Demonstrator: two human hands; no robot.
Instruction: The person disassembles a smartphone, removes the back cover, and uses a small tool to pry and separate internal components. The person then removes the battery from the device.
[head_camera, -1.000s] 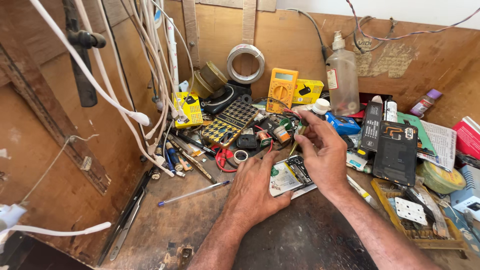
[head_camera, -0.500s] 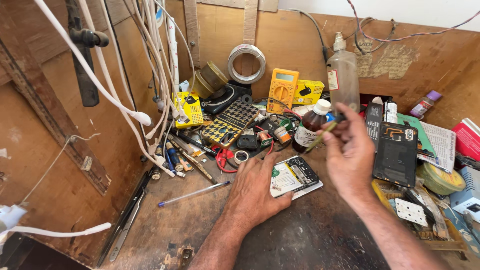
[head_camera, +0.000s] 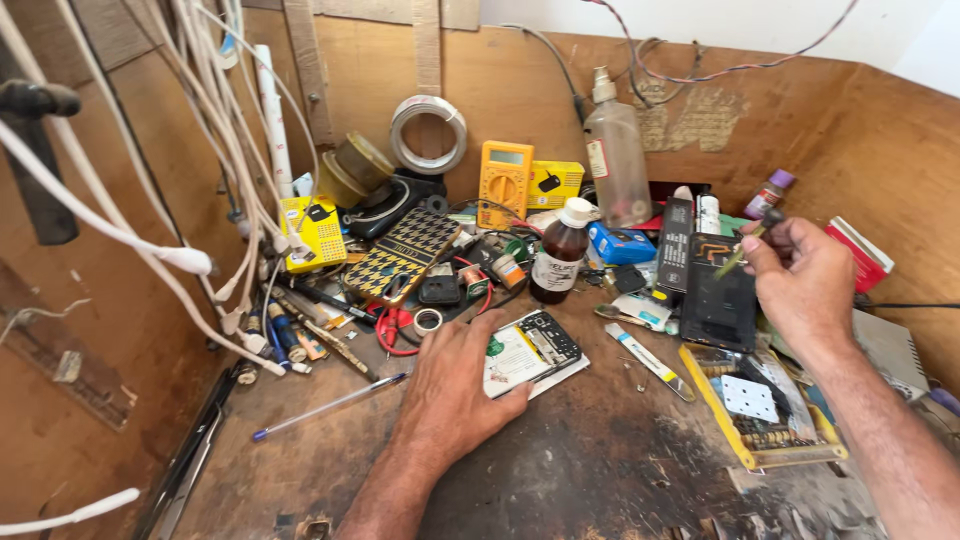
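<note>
My left hand (head_camera: 452, 382) lies flat on the workbench with its fingers pressing down the near side of an opened phone (head_camera: 530, 350), whose circuit board and white inner label show. My right hand (head_camera: 800, 280) is raised over the right side of the bench and pinches a small thin tool with a dark tip (head_camera: 752, 238) between thumb and fingers. Below that hand lies a black phone back panel (head_camera: 716, 295). A brown glass bottle with a white cap (head_camera: 560, 252) stands just behind the opened phone.
A yellow multimeter (head_camera: 504, 182), a clear plastic squeeze bottle (head_camera: 616, 155), a roll of tape (head_camera: 428, 133) and a patterned phone case (head_camera: 404, 256) crowd the back. White cables (head_camera: 170, 255) hang at left. A blue pen (head_camera: 328, 405) and a yellow tray (head_camera: 765, 410) lie nearer.
My right hand has swung from the middle of the bench, above the opened phone, out to the right and upward with the small tool. The left hand has stayed on the phone.
</note>
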